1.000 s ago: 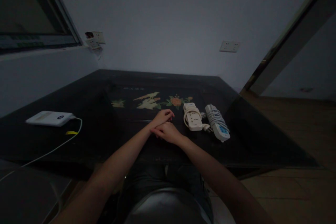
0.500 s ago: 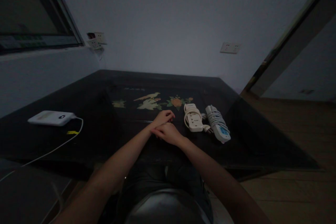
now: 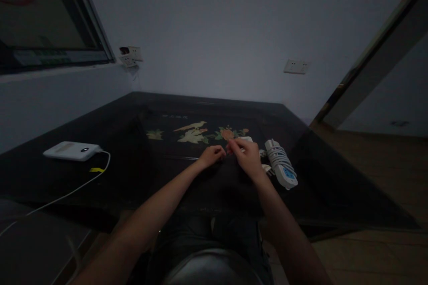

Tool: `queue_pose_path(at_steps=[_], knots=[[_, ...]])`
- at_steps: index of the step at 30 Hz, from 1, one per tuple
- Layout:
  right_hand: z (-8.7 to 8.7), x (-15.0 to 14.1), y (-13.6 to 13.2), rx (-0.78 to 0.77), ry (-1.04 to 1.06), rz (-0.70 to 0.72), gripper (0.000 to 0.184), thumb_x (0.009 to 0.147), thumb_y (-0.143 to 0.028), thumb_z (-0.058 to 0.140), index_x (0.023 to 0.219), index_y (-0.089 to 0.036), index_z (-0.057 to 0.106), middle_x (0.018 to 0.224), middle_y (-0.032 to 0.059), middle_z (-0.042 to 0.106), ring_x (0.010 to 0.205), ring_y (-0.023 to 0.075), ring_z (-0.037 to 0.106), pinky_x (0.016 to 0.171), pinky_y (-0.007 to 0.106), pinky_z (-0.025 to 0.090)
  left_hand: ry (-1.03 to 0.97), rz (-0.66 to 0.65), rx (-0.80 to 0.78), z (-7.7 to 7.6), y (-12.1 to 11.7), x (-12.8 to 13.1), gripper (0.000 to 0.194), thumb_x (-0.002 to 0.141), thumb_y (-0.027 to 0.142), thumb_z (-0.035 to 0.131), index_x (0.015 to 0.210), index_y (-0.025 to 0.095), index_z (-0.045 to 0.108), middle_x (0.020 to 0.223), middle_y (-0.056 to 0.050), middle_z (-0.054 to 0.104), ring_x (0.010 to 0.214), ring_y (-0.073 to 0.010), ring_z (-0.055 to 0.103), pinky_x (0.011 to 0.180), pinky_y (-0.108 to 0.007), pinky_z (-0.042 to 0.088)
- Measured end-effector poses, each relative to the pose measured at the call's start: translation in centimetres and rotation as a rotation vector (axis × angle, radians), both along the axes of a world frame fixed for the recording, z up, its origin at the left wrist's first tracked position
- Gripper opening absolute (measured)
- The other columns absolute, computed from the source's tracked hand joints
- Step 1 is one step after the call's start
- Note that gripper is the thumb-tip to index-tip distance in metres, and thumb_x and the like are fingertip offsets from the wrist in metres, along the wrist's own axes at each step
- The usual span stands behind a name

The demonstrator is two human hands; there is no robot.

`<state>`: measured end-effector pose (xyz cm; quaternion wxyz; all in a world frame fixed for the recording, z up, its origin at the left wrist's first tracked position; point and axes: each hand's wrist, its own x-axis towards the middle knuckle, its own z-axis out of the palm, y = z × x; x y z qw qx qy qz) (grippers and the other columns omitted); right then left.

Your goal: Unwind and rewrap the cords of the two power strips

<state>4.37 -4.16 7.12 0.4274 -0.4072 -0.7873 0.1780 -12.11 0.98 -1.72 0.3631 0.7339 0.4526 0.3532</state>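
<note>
My left hand (image 3: 213, 155) rests on the dark tabletop with its fingers curled in, and nothing shows in them. Close to its right, my right hand (image 3: 246, 156) is lifted a little, fingers bent toward the left and slightly blurred, holding nothing that I can see. Behind the right hand lies a cream power strip (image 3: 246, 139); the hand hides most of it, and only its far end and part of its plug show. Further right is a white and blue power strip (image 3: 281, 164) with its grey cord wound around it.
The black table (image 3: 140, 178) bears a painted bird and flowers (image 3: 194, 133). A white power bank (image 3: 72, 151) with a cable (image 3: 78, 185) lies at the left, near a yellow tag (image 3: 96, 170). Wall sockets (image 3: 296, 66) and a window (image 3: 50, 13) are beyond.
My hands were crossed, the right over the left wrist. The right hand has moved up and right, now covering most of the cream power strip. The view has shifted slightly.
</note>
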Motion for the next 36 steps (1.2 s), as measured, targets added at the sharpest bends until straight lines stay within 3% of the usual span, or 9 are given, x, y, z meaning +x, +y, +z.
queue_pose_path(at_steps=[2,4,7,10,16,20,26,32,36], knots=[[0.5,2.8,2.3,-0.035,0.027,-0.218,0.034,0.092,-0.039,0.043,0.086,-0.015,0.066,0.074,0.0057,0.067,0.069,0.0161,0.062,0.065,0.024,0.043,0.024,0.018,-0.008,-0.1,0.0,0.2,0.023,0.083,0.027,0.044,0.076,0.015,0.062,0.061,0.001,0.057,0.058,-0.012,0.054,0.057,-0.022,0.039],[0.4,5.3,4.5,-0.101,-0.138,-0.424,0.028,0.086,-0.035,0.052,0.099,-0.015,0.066,0.083,0.008,0.069,0.077,0.0187,0.063,0.069,0.026,0.044,0.039,0.021,-0.015,-0.2,0.1,0.3,0.022,0.083,0.027,0.044,0.078,0.015,0.063,0.061,0.001,0.058,0.058,-0.012,0.055,0.056,-0.021,0.04],[-0.6,7.4,6.6,-0.286,-0.43,-0.523,0.048,0.08,-0.041,0.061,0.119,-0.013,0.058,0.098,0.0135,0.068,0.09,0.0244,0.064,0.074,0.03,0.044,0.048,0.02,-0.021,-0.3,0.0,0.3,0.022,0.082,0.026,0.044,0.079,0.015,0.063,0.061,0.001,0.059,0.057,-0.0121,0.056,0.055,-0.021,0.04],[-2.0,7.4,6.7,-0.392,-0.55,-0.474,0.061,0.079,-0.051,0.059,0.126,-0.012,0.053,0.108,0.0178,0.066,0.099,0.0284,0.063,0.077,0.033,0.044,0.078,0.017,-0.005,-0.2,-0.2,0.3,0.024,0.083,0.027,0.043,0.08,0.015,0.064,0.061,0.0,0.059,0.057,-0.0119,0.056,0.055,-0.021,0.039],[-3.6,6.1,6.0,-0.433,-0.575,-0.436,0.071,0.076,-0.057,0.061,0.129,-0.011,0.049,0.115,0.0222,0.063,0.109,0.0314,0.059,0.085,0.036,0.043,0.125,0.021,0.025,-0.2,-0.3,0.5,0.024,0.083,0.027,0.044,0.08,0.016,0.065,0.062,0.0,0.061,0.061,-0.0125,0.058,0.057,-0.02,0.041],[-4.7,7.0,6.9,-0.451,-0.428,-0.345,0.079,0.075,-0.055,0.063,0.137,-0.013,0.04,0.125,0.0205,0.058,0.113,0.03,0.057,0.088,0.037,0.044,0.12,0.014,0.032,-0.6,-0.2,0.5,0.023,0.083,0.027,0.044,0.08,0.017,0.065,0.063,0.0,0.062,0.061,-0.0124,0.058,0.058,-0.021,0.041],[-5.7,8.0,8.1,-0.535,-0.188,-0.151,0.071,0.075,-0.035,0.069,0.137,-0.016,0.041,0.12,0.0135,0.062,0.103,0.023,0.062,0.085,0.033,0.048,0.069,0.006,0.01,-0.7,-0.1,0.5,0.02,0.084,0.028,0.046,0.083,0.016,0.062,0.063,0.001,0.061,0.059,-0.0117,0.058,0.056,-0.021,0.041],[-4.8,6.8,7.1,-0.671,0.008,-0.073,0.061,0.079,-0.026,0.065,0.135,-0.014,0.043,0.112,0.0133,0.065,0.085,0.0184,0.066,0.07,0.029,0.053,-0.135,0.071,-0.119,-0.3,-0.1,0.9,0.013,0.085,0.021,0.05,0.094,0.015,0.057,0.07,0.0,0.064,0.056,-0.0103,0.058,0.06,-0.022,0.044],[-4.2,5.4,6.1,-0.791,0.217,0.024,0.054,0.082,-0.023,0.062,0.133,-0.016,0.046,0.103,0.0112,0.068,0.078,0.0156,0.066,0.064,0.026,0.054,-0.389,0.219,-0.278,0.1,-0.1,1.2,0.017,0.087,0.018,0.052,0.103,0.015,0.054,0.085,-0.005,0.067,0.065,-0.0103,0.063,0.066,-0.023,0.048]])
